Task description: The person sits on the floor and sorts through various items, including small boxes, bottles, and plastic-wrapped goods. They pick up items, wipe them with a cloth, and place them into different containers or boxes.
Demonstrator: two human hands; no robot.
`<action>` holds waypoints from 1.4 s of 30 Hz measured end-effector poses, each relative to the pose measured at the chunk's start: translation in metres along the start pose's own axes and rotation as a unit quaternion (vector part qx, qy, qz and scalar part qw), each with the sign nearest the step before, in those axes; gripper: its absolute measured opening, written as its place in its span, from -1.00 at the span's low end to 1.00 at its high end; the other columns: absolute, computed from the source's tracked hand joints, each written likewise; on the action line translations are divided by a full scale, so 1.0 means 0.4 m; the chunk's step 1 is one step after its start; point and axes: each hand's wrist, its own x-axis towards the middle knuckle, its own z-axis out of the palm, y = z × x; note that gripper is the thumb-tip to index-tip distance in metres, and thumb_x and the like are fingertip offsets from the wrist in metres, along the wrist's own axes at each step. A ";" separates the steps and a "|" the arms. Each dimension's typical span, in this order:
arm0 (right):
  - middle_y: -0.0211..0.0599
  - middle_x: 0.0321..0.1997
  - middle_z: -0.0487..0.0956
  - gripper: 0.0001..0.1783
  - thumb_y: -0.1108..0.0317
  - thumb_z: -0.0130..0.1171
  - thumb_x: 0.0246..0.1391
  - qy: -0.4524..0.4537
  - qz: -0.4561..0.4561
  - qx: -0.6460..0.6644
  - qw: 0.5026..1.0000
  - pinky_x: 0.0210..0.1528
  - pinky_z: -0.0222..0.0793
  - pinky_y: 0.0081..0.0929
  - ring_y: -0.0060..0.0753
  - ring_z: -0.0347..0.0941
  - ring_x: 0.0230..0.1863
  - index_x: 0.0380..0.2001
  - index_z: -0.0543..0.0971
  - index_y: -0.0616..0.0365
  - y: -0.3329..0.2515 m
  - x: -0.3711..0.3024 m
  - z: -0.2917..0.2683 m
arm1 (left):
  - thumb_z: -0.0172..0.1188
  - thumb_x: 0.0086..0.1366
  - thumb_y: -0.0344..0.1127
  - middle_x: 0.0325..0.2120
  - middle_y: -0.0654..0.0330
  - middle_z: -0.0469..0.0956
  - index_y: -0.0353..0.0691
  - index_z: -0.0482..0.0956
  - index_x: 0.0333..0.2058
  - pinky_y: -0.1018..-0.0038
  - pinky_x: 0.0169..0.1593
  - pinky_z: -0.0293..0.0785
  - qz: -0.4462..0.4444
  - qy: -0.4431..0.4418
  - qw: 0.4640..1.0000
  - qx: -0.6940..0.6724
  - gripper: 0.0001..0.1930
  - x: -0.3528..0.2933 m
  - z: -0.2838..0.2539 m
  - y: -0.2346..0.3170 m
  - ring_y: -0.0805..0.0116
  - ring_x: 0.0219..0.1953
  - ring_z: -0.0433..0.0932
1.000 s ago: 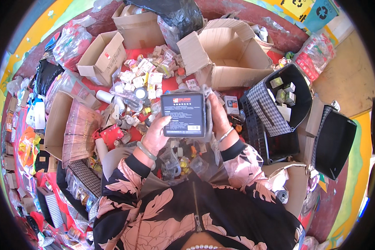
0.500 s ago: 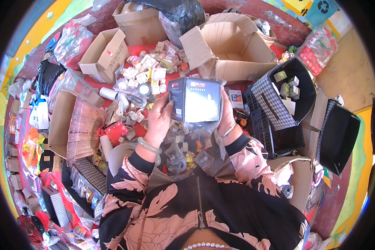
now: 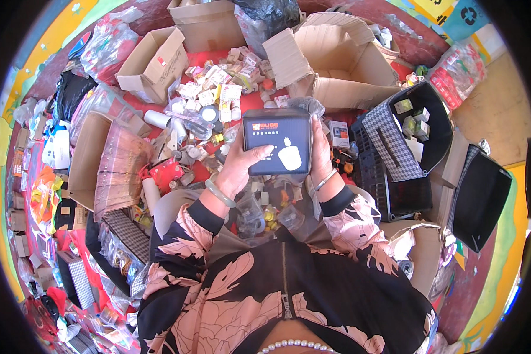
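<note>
Dark box up in front of the chest, above the clutter, gripped from both sides; printed face toward the wearer, orange mark at top left, white rounded shape lower right. Left hand partly closed on the box's left edge, thumb laid flat across the face, other fingers mostly out of sight. Right hand partly closed along the right edge, thumb pointing up it; how far its fingers wrap behind, cannot tell. Something grey and crinkled shows behind the top right corner; kind unclear. Pale bangle on left wrist, thin bracelet on right. Beyond the box, a heap of small boxes on red cloth, a white roll left of it. Narrow carton behind at left; large carton behind at right, flaps up. To the right, a checked bin tilted over a black crate, small green-and-white boxes inside the bin. Farther right, a black bin leaning. Below the hands, near the lap, a clear tub among loose bits.
</note>
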 end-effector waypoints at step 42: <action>-0.23 -0.21 0.58 -0.62 0.19 -0.08 0.15 -0.085 0.155 0.009 0.984 -0.14 0.46 -0.46 -0.36 0.52 -0.22 -0.14 0.52 0.23 -0.122 0.009 -0.061 | 0.34 -0.14 -0.18 0.27 0.06 0.01 -0.30 -0.19 0.29 0.43 0.30 -0.15 -0.024 -0.228 0.971 0.068 0.10 -0.015 -0.007 0.077 0.33 0.30 -0.01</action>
